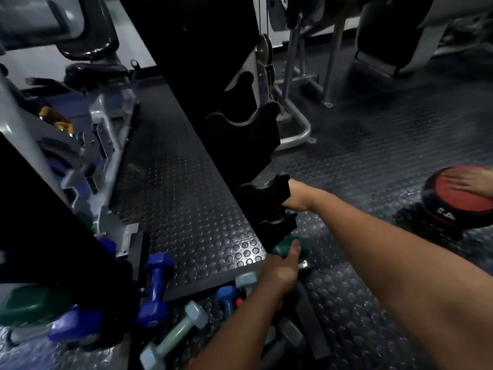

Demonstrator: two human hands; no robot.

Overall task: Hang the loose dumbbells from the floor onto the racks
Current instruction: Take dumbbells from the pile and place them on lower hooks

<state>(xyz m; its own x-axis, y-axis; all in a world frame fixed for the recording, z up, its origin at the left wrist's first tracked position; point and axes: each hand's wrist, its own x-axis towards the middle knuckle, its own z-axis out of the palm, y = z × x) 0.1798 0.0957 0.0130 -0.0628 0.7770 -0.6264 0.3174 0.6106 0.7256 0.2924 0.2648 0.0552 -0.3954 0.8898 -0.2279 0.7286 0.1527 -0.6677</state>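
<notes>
A black upright rack (pixel 213 108) stands on the floor with empty cradle brackets (pixel 241 124) up its side. My left hand (pixel 281 268) grips a green dumbbell (pixel 304 248) just below the lowest bracket (pixel 278 227), thumb lying along it. My right hand (pixel 297 197) reaches to the rack behind a lower bracket (pixel 262 194), which hides its fingers. Loose on the floor lie a dark blue dumbbell (pixel 156 289), a pale teal one (pixel 174 336), a small blue one (pixel 226 295) and a pale blue one (pixel 245 280).
A purple dumbbell (pixel 76 327) and a green one (pixel 29 303) sit at a second dark rack on the left. Grey machine frames (pixel 293 134) stand behind. Another person's hand (pixel 477 181) rests on a red medicine ball (pixel 458 198) at right. Studded rubber floor (pixel 373 145) surrounds it all.
</notes>
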